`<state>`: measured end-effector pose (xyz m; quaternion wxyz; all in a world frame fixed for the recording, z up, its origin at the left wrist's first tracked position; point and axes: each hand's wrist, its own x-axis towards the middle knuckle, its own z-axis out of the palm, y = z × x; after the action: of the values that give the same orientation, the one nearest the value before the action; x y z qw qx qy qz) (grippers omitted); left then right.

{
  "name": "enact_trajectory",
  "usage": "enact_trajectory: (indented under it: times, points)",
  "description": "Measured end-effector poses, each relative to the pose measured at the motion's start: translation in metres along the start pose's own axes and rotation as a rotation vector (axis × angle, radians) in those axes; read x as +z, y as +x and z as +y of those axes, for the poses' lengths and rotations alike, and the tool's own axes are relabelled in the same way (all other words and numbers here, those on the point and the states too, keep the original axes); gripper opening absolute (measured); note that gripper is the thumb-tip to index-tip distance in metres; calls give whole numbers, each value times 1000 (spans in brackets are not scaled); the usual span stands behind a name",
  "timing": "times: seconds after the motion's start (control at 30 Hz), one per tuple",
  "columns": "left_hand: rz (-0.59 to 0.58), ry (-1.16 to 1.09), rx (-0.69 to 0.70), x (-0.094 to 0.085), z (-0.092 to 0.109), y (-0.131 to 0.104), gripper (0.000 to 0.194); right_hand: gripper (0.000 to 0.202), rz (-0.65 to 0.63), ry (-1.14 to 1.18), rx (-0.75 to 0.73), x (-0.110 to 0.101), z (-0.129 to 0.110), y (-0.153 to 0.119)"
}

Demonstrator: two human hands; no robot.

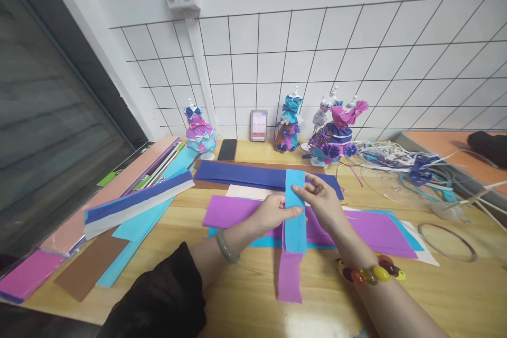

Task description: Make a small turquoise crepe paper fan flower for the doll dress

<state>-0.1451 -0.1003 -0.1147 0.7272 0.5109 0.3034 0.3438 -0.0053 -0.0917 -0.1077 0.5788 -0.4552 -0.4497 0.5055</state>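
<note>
Between my two hands I hold a blue paper strip upright, with a purple paper strip behind it hanging below its lower end. My left hand grips the left edge, thumb across the front. My right hand pinches the right edge higher up, its thumb on the blue face and fingers behind. Beneath my hands lie a wide purple sheet, light blue layers and white paper. A dark blue folded strip lies just beyond them.
Left are stacked coloured papers and a blue-and-white strip. Small dressed forms stand along the tiled wall, near a phone and a propped screen. Right are tangled ribbon scraps and a thin ring.
</note>
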Motion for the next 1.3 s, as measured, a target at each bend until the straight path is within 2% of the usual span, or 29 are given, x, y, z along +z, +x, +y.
enact_trajectory:
  times: [0.13, 0.23, 0.37, 0.47, 0.6, 0.7, 0.93, 1.1, 1.3]
  points:
    - [-18, -28, -6, -2, 0, 1, 38, 55, 5, 11, -30, 0, 1, -1]
    - [12, -95, 20, -9, 1, 5, 42, 54, -11, 41, 74, 0, -1, -2]
    - [218, -120, 127, -24, 4, 11, 35, 51, -118, 69, 305, 1, -4, -10]
    - [331, -104, 191, -31, 5, 14, 30, 50, -243, 19, 385, 3, -4, -18]
    - [352, -93, 205, -34, 5, 15, 27, 50, -379, -24, 364, 9, 0, -24]
    - [340, -107, 178, -35, 5, 15, 25, 44, -433, -45, 341, 13, 3, -24]
    - [346, -149, 144, -39, 4, 17, 22, 34, -402, -91, 289, 16, 7, -21]
    - [318, -151, 114, -42, 5, 17, 22, 43, -356, -193, 248, 14, 14, -19]
    - [303, -165, 100, -44, 3, 19, 23, 49, -385, -255, 274, 14, 15, -18]
